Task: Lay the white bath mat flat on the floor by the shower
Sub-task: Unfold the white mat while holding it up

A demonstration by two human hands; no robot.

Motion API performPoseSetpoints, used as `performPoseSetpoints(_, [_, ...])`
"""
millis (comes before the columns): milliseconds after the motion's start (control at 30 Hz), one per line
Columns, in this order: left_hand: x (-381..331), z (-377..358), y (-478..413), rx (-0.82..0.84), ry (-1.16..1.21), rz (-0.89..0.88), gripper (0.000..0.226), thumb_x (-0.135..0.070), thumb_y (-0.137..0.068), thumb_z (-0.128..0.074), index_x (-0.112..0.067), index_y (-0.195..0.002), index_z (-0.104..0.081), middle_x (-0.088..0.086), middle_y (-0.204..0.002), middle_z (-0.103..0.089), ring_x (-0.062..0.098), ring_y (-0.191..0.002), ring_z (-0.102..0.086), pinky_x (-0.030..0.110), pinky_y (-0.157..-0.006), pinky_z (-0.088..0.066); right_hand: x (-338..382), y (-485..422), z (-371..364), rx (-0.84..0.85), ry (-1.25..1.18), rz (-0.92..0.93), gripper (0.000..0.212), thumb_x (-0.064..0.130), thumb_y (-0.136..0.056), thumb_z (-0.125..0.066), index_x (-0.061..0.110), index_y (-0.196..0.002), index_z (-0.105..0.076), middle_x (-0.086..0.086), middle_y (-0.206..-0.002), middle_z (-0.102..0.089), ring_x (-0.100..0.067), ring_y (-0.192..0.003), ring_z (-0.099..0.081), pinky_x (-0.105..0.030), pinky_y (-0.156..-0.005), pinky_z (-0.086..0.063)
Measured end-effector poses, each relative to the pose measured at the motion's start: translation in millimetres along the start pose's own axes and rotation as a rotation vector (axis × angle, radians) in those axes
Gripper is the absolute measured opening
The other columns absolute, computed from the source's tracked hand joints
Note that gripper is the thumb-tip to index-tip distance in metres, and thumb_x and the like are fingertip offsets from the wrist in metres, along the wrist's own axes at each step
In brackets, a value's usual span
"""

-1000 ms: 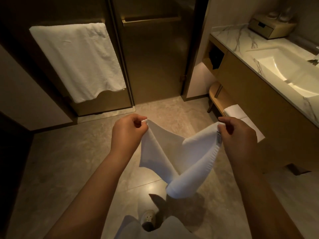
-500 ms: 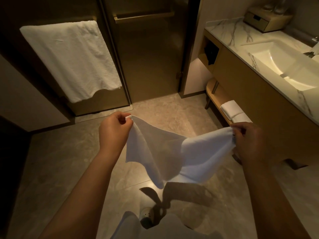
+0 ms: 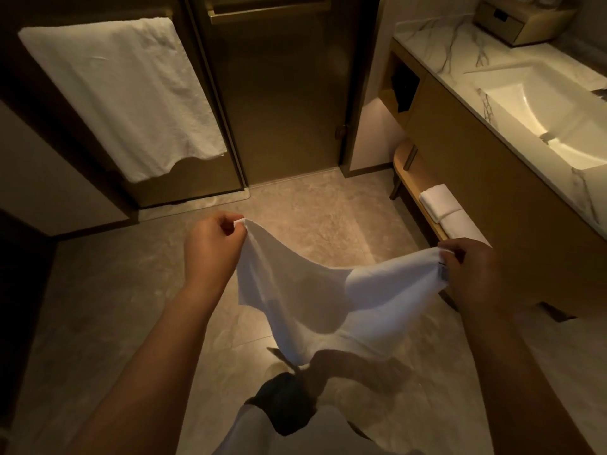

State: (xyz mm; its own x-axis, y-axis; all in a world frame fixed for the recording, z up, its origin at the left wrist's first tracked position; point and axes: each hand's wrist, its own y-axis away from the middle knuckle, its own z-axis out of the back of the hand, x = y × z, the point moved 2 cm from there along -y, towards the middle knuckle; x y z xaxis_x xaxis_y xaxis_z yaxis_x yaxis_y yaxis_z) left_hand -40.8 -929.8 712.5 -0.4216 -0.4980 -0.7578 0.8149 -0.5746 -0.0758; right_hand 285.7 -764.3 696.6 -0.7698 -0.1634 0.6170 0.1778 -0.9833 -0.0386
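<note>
The white bath mat (image 3: 315, 300) hangs in the air between my hands, sagging in the middle above the tiled floor (image 3: 108, 307). My left hand (image 3: 212, 249) pinches its left corner. My right hand (image 3: 473, 277) grips the right corner, where a small label shows. The mat's lower fold droops toward my legs. The bronze glass shower door (image 3: 282, 87) stands straight ahead, past a strip of bare floor.
A white towel (image 3: 124, 93) hangs on the bar of the left glass panel. At the right runs a vanity with a marble top and sink (image 3: 542, 106). Folded white towels (image 3: 440, 201) lie on its low wooden shelf. A box (image 3: 512, 21) sits on the counter.
My hands have drawn apart, the left going left and the right going right, and the folded mat has opened out wider between them. The view has tilted slightly.
</note>
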Motion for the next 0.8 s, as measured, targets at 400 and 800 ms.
performPoseSetpoints(400, [0,-47,-70,0.058,0.017,0.026,0.019,-0.024,-0.088,-0.058,-0.022,-0.103,-0.069,-0.008,-0.086,-0.067,0.003,-0.074,-0.061,0.021,-0.057,-0.049,14,-64,-28,-0.054,0.066,0.025,0.019,0.014,-0.090,-0.058,0.015,-0.106,-0.068,-0.011,-0.107,-0.068,-0.029,-0.097,-0.060,-0.033,-0.077,-0.040])
performPoseSetpoints(800, [-1,-82,-189,0.100,0.032,0.066,0.019,-0.025,-0.086,-0.060,-0.022,-0.102,-0.070,-0.006,-0.090,-0.069,0.007,-0.079,-0.062,0.026,-0.066,-0.053,75,-171,-88,0.019,0.098,0.084,0.020,0.018,-0.089,-0.058,0.022,-0.105,-0.069,-0.001,-0.099,-0.070,-0.014,-0.087,-0.061,-0.034,-0.079,-0.052])
